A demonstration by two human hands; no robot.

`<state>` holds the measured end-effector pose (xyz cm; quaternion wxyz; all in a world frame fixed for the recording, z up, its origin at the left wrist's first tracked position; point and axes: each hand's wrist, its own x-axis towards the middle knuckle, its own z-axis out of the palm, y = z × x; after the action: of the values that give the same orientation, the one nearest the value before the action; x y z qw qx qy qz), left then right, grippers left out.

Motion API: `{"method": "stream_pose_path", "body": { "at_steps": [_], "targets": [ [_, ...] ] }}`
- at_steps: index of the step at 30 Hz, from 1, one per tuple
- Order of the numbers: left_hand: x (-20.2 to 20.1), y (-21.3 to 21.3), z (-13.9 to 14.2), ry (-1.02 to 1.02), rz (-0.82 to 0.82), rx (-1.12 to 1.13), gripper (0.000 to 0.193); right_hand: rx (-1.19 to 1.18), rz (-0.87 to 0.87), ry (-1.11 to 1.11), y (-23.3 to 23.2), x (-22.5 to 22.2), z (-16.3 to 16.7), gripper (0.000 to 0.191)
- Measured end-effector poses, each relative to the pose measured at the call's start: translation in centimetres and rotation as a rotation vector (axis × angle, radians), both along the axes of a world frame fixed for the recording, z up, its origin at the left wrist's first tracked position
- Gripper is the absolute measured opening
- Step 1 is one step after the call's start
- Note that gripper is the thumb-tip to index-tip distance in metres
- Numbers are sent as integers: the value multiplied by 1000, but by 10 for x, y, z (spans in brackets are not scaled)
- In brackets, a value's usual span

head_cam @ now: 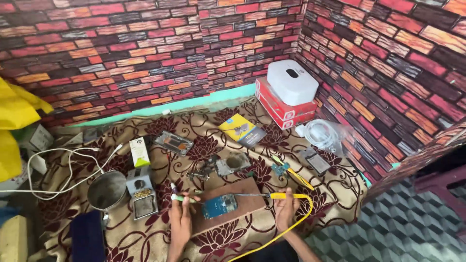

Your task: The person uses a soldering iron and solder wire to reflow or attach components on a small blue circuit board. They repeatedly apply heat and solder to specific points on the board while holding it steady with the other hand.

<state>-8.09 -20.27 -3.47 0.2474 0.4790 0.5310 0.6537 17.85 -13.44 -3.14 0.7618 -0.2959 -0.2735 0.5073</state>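
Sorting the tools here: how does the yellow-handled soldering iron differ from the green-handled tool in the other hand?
The yellow-handled soldering iron, in the right hand, trails a yellow cord; the green-handled tool, in the left hand, shows no cord. The iron has a long thin metal shaft; the green tool looks shorter, with a white end. Both lie roughly level, pointing inward toward the blue circuit board.

Small blue rectangular circuit board: flat on a brown wooden board, lower centre of frame. Yellow-handled soldering iron: lies roughly level at lower centre-right, thin metal tip pointing left over the board. Green-handled tool: near-horizontal, left of the circuit board.
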Motion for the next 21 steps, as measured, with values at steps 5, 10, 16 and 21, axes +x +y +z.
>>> {"method": "stream_pose_path", "body": {
  "at_steps": [5,10,16,21],
  "targets": [
    [-5,-1,3,18,-27,45,24,-29,8,-31,-4,-8,10,33],
    [-7,-9,-10,29,-9,44,24,-61,-50,-16,-9,-8,3,28],
    [-14,-2,-24,26,-52,91,23,-29,13,4,-2,-4,-19,33],
    [-16,-5,-40,10,-86,122,23,6,-2,-60,-2,2,-38,35]
  ]
}}
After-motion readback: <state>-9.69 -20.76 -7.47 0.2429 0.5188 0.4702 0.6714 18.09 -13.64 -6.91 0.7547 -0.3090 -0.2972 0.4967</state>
